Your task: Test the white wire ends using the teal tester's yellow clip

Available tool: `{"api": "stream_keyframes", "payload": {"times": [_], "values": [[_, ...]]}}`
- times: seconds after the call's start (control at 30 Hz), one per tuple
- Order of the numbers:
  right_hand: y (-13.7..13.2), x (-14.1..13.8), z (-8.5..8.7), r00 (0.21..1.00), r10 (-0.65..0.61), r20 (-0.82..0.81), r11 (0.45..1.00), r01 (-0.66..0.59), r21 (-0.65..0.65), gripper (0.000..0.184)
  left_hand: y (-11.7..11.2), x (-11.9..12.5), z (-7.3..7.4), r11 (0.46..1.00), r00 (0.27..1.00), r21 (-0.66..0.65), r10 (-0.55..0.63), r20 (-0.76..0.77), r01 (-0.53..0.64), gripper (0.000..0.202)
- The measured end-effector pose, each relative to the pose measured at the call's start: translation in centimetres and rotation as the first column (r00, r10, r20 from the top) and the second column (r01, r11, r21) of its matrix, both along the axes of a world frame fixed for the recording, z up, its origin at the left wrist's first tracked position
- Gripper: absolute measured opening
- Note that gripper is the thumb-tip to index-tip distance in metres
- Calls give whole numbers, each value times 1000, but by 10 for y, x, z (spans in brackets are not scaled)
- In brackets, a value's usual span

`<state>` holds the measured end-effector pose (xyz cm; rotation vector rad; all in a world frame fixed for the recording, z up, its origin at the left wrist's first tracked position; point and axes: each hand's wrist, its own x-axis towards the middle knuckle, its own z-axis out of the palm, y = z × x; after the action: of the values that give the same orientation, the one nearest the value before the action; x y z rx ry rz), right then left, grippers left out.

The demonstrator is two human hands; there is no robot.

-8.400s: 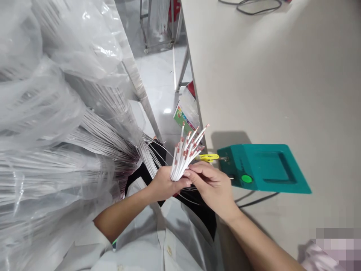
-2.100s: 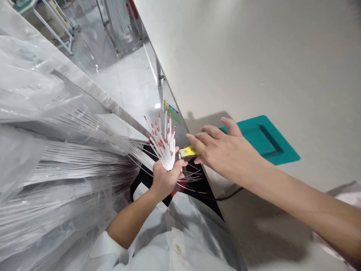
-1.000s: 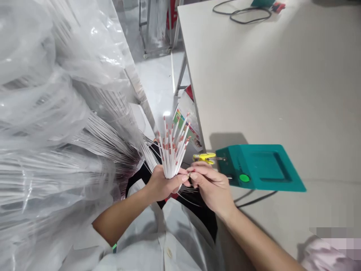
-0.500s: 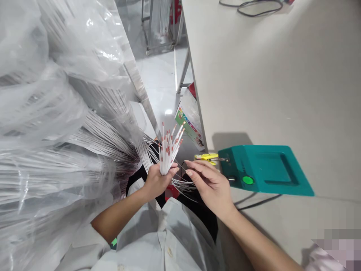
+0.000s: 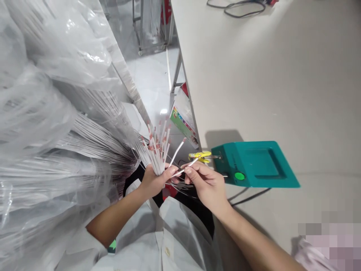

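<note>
My left hand [image 5: 154, 180] is closed around a bundle of thin white wires with reddish tips [image 5: 156, 147], which fan upward. My right hand [image 5: 205, 181] pinches one or two wires [image 5: 180, 162] at the bundle's right side, drawn a little apart from the rest. Just right of my right hand a teal box with a green button [image 5: 254, 164] sits at the table's near edge. A yellow clip [image 5: 199, 156] sticks out of its left side, close above my right fingers.
Clear plastic bags full of long white wires [image 5: 64, 124] fill the left side. The pale table [image 5: 267, 75] stretches right and away, with a black cable [image 5: 235, 8] at its far end. A colourful packet [image 5: 184, 122] hangs by the table leg over a glossy floor.
My right hand, open beside the bundle half a second ago, has closed on a wire or two and drawn them to the right. The bundle has tilted slightly left.
</note>
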<state>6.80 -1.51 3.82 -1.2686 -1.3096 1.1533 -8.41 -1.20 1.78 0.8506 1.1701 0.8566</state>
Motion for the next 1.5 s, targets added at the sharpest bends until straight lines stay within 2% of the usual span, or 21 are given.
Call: {"api": "stream_keyframes", "payload": {"times": [0.1, 0.17, 0.37, 0.5, 0.6, 0.77, 0.93, 1.1, 1.33, 1.5], "values": [[-2, 1, -2, 998, 15, 59, 999, -17, 44, 16, 2, 0, -5, 974, 975, -43, 224, 1, -224, 32], [-3, 0, -6, 993, 37, 111, 996, -45, 71, 15, 3, 2, -3, 960, 959, -13, 279, -46, -280, 31], [-10, -7, -16, 962, 73, 263, 985, -111, 133, 12, 1, 10, 21, 988, 978, 99, 131, -162, -115, 18], [-11, -7, -17, 941, 77, 329, 968, -150, 202, 14, -1, 12, 21, 986, 977, 158, 80, -200, -49, 10], [-9, -3, -14, 940, 61, 336, 962, -146, 232, 12, -1, 10, 17, 987, 966, 144, 106, -236, -73, 15], [-5, 2, -6, 956, -53, 289, 964, -27, 266, 12, -2, 5, 17, 988, 958, 127, 119, -260, -88, 20], [-5, 3, -8, 970, -24, 241, 986, -17, 167, 13, -2, 3, 17, 990, 966, 138, 39, -254, -3, 25], [-4, 4, -9, 981, -5, 196, 989, -24, 144, 14, -3, 4, 17, 992, 964, 119, -12, -265, 45, 21], [-4, 2, -8, 991, 10, 130, 990, -29, 141, 10, 1, 8, 22, 994, 954, 105, 69, -291, -40, 10], [-3, 2, -10, 989, 18, 150, 989, -39, 139, 7, 1, 13, 24, 991, 957, 133, 54, -286, -16, 10]]}}
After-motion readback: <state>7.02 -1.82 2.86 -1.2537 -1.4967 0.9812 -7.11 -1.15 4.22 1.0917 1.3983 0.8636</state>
